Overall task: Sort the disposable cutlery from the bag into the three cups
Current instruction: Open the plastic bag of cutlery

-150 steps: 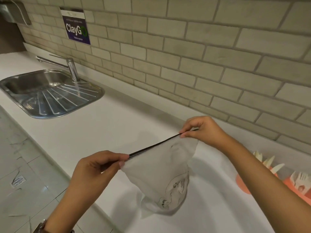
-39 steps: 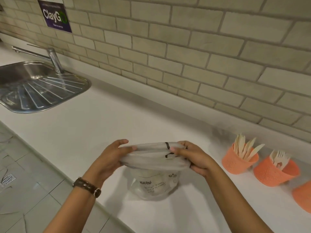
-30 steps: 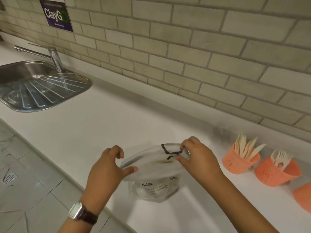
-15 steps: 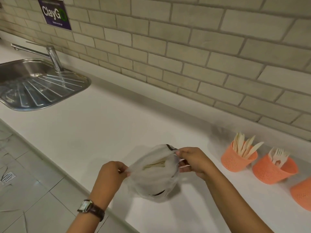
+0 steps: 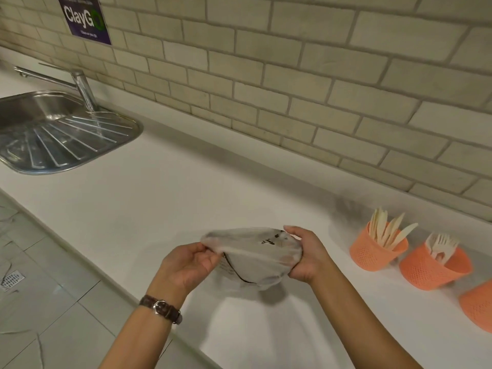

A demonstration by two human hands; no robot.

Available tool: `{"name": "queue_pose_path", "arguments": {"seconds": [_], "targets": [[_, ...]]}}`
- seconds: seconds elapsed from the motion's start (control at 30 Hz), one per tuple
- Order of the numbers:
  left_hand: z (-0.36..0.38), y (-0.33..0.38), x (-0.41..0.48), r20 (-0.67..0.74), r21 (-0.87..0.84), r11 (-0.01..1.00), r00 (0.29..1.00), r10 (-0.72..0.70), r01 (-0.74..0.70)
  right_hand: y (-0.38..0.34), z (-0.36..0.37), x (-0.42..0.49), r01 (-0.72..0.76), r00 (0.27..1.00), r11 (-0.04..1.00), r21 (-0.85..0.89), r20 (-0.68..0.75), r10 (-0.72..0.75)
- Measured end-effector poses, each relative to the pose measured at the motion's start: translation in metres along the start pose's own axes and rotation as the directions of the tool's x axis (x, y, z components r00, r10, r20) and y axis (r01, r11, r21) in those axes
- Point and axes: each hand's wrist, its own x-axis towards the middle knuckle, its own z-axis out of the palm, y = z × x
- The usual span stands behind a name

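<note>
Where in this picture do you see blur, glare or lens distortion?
Head view: the held bag looks smeared by motion; the drainer ridges of the sink carry bright glare; the courses of the brick wall bow slightly from the wide-angle lens; a soft shadow falls on the counter beneath the bag.

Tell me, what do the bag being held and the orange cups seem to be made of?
The bag: thin frosted plastic film, it seems; translucent, crumpling softly, dark print showing through. The orange cups: probably moulded plastic, matte; walls pierced with a fine mesh of holes.
</note>
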Motion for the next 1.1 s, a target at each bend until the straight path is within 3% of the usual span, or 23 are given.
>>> {"name": "queue_pose_path", "arguments": {"seconds": [0.07,0.1,0.17,0.23,0.3,0.4,0.47,0.5,0.53,0.57,0.6,0.67,0.73,0.8,0.87,0.93,1.0,1.1], "targets": [[0.001,-0.005,0.005,0.051,-0.038,0.998,0.997,0.058,-0.056,-0.005,0.005,0.005,0.041,0.999,0.997,-0.062,0.038,-0.039],[0.003,-0.007,0.004,0.090,0.024,0.996,0.992,0.084,-0.086,-0.007,0.009,0.006,0.077,0.995,0.992,-0.101,0.070,-0.070],[0.010,-0.008,-0.007,0.166,0.210,0.967,0.980,0.107,-0.141,-0.012,0.014,0.009,0.228,0.970,0.950,-0.215,0.138,-0.202],[0.010,-0.006,-0.012,0.172,0.514,0.820,0.967,0.190,-0.253,-0.014,0.016,0.010,0.383,0.923,0.784,-0.488,0.169,-0.345],[-0.003,-0.007,-0.010,0.106,0.819,0.488,0.916,0.387,-0.302,-0.009,0.009,0.014,0.410,0.881,0.517,-0.751,0.178,-0.439],[-0.024,-0.009,-0.010,0.166,0.955,0.100,0.783,0.599,-0.279,0.003,0.003,0.016,0.441,0.780,0.166,-0.882,0.286,-0.557],[-0.028,-0.004,-0.012,0.429,0.903,-0.336,0.607,0.669,-0.268,0.006,0.005,0.011,0.451,0.663,-0.065,-0.890,0.383,-0.643],[-0.027,-0.001,-0.014,0.575,0.808,-0.536,0.526,0.627,-0.245,0.006,0.006,0.009,0.428,0.595,-0.203,-0.881,0.443,-0.670],[-0.024,0.002,-0.016,0.685,0.701,-0.678,0.471,0.555,-0.221,0.005,0.007,0.005,0.398,0.548,-0.315,-0.862,0.498,-0.672],[-0.020,0.002,-0.019,0.725,0.635,-0.750,0.478,0.496,-0.185,0.005,0.008,0.003,0.366,0.534,-0.387,-0.846,0.532,-0.657],[-0.015,0.002,-0.018,0.731,0.589,-0.796,0.513,0.451,-0.140,0.005,0.008,0.002,0.329,0.550,-0.431,-0.840,0.542,-0.635],[-0.005,0.002,-0.017,0.646,0.525,-0.851,0.646,0.406,0.009,0.006,0.010,0.004,0.230,0.635,-0.472,-0.851,0.499,-0.590],[0.003,0.007,-0.013,0.480,0.504,-0.855,0.786,0.391,0.118,0.004,0.015,0.005,0.162,0.725,-0.458,-0.874,0.420,-0.546],[0.010,0.009,-0.011,0.370,0.507,-0.851,0.857,0.359,0.137,0.001,0.020,0.007,0.110,0.811,-0.458,-0.882,0.346,-0.472],[0.018,0.010,-0.014,0.367,0.517,-0.851,0.872,0.323,0.098,-0.002,0.025,0.004,0.113,0.842,-0.472,-0.875,0.336,-0.422],[0.024,0.012,-0.018,0.424,0.528,-0.847,0.846,0.324,0.059,-0.006,0.028,0.000,0.225,0.774,-0.412,-0.883,0.419,-0.474],[0.027,0.016,-0.021,0.443,0.579,-0.814,0.824,0.353,0.038,-0.008,0.027,-0.002,0.330,0.687,-0.431,-0.840,0.527,-0.500],[0.022,0.014,-0.025,0.407,0.619,-0.786,0.853,0.328,0.007,-0.004,0.020,0.000,0.280,0.766,-0.534,-0.798,0.521,-0.378]]}}
